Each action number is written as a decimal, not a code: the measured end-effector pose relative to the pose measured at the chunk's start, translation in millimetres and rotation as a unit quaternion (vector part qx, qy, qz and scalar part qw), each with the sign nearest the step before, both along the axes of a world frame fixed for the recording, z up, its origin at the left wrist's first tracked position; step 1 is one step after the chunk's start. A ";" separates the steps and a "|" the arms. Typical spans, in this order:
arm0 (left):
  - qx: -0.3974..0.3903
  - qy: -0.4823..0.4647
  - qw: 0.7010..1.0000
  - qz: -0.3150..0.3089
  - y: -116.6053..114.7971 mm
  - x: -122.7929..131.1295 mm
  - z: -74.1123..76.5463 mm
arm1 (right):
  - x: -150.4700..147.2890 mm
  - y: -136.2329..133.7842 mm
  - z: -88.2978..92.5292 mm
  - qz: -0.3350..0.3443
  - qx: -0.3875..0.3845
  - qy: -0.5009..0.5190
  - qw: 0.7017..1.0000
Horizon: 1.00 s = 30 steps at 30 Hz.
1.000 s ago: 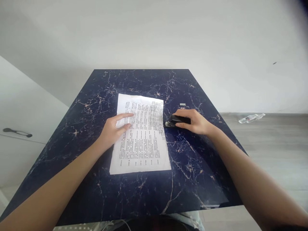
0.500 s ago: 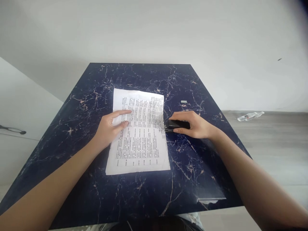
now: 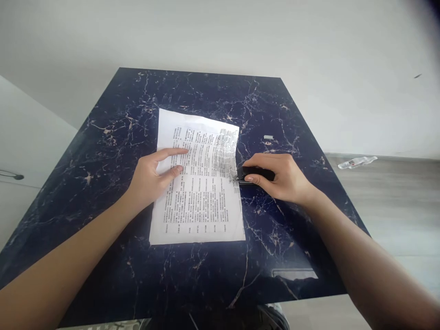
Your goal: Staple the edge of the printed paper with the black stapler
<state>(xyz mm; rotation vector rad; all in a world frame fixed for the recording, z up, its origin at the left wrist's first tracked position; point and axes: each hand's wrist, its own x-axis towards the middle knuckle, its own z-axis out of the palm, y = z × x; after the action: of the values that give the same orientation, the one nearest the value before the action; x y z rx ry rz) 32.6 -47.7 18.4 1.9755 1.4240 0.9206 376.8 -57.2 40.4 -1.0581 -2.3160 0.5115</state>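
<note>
A stack of white printed paper lies on the dark table, its right edge slightly raised and curved. My left hand rests on the left part of the sheets, index finger and thumb spread apart over the print; its other fingers are hidden. A black stapler is gripped in my right hand, thumb at the near side and fingers over the far side. The stapler's front end meets the right edge of the paper, around its middle. Whether a staple has gone in cannot be seen.
The dark blue marble-patterned table stands against a white wall. Beyond my right hand lies a small strip of staples. A clear plastic wrapper is on the floor at the right. A white cabinet with a dark handle is at the left.
The view has tilted a little. My right hand has turned slightly around the stapler, which stays at the paper's edge. My left hand keeps its place on the sheets.
</note>
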 end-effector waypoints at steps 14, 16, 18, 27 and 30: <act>0.006 -0.013 1.000 0.015 -0.8 0.4 -1.1 | -12.3 -6.7 -3.8 -0.005 0.015 0.014 1.000; 0.007 -0.013 1.000 0.015 -0.8 0.6 -0.8 | -13.4 -7.3 -4.9 0.000 0.017 0.008 1.000; 0.009 -0.012 1.000 0.014 -0.9 0.6 -0.6 | -13.5 -7.3 -5.5 0.006 0.018 0.007 1.000; 0.004 -0.013 1.000 0.007 -1.2 -0.2 -1.0 | -12.6 -6.2 -7.2 0.014 0.007 0.000 1.000; 0.005 -0.010 1.000 0.011 -0.8 -0.3 -1.4 | -12.5 -6.7 -9.2 0.014 0.011 -0.012 1.000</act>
<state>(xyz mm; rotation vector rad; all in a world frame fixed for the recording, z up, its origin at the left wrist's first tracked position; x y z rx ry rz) 32.3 -48.5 17.0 1.9556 1.4345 0.9564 364.2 -64.0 31.2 -1.0293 -2.3542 0.4865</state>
